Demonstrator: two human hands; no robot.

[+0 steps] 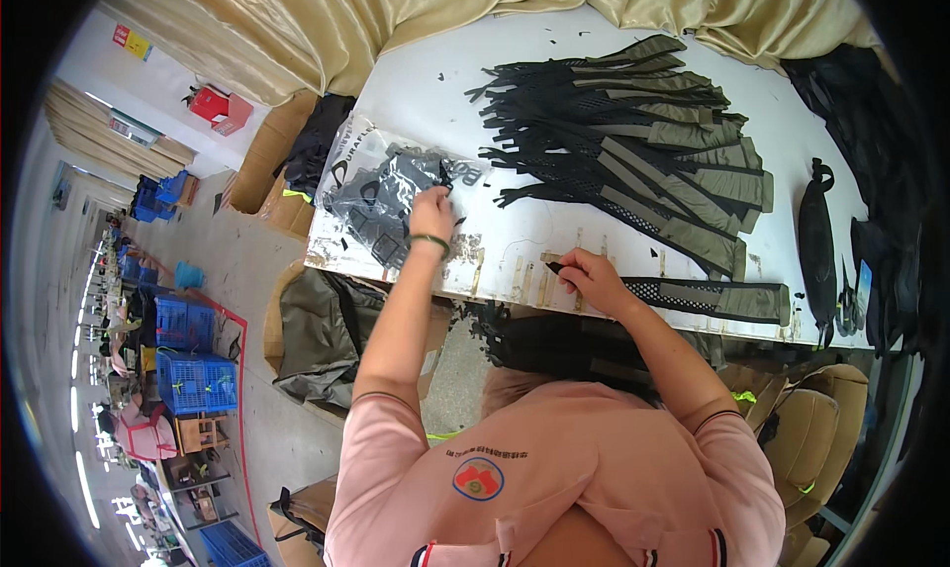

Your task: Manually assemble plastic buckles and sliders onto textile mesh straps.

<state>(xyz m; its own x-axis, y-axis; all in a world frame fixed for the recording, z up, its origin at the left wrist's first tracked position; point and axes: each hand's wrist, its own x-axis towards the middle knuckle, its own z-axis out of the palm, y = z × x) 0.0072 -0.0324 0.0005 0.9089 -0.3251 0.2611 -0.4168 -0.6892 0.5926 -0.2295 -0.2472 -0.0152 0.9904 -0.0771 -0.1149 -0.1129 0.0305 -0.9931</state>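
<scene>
The left hand (431, 216) is at the clear bag (381, 206), grip indeterminate, while the right hand (591, 278) pinches a small dark tip (554, 267), the mesh strap (708, 301) lying along the table's (421, 102) near edge, presumably for reach.

Some bits hide from you.
Your right hand (594, 281) hides some of the near strap (708, 298); you can't tell if the small black piece (553, 267) joins it. The black cloth (899, 240) on the right is cut off.

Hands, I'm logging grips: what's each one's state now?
Left hand: at the clear plastic bag; grip cannot be told.
Right hand: closed, holding a small black piece.
</scene>
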